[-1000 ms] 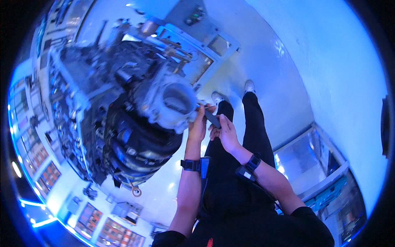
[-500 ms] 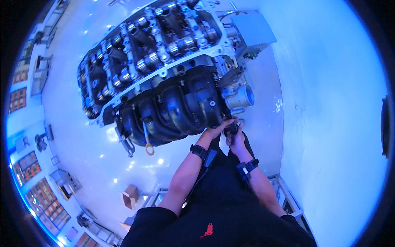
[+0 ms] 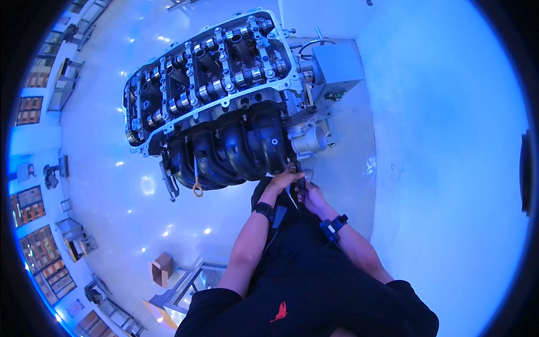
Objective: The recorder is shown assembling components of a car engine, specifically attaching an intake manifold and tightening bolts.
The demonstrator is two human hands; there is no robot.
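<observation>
Just below the throttle body (image 3: 309,141), at the right end of the engine (image 3: 210,84), I have 2 hands close together around a dark, narrow part (image 3: 301,181). Left hand (image 3: 284,178): fingers partly bent, thumb side against the part; I cannot tell how firmly it grips, or whether it touches the engine. Right hand (image 3: 312,196): fingers curled in around the lower end of the same part (its exact shape is hidden from me).

Status, by my judgement: the engine is partly assembled. Its top is uncovered, with the camshafts (image 3: 215,88) exposed. The black intake manifold (image 3: 224,149) is mounted along the near side, the throttle body is at its right end, and the dipstick (image 3: 196,178) hangs at the front. The operation at the hands appears unfinished: the part is not yet released. I cannot determine whether it is being fitted, removed or used as a tool.

Containers: 1 cardboard box (image 3: 163,267) at lower left has its flaps open; I cannot make out its contents. Beyond the throttle body, 1 grey box (image 3: 339,64) shows closed faces, which conceal whatever is inside. The engine's open top holds the camshafts within its raised rim.
</observation>
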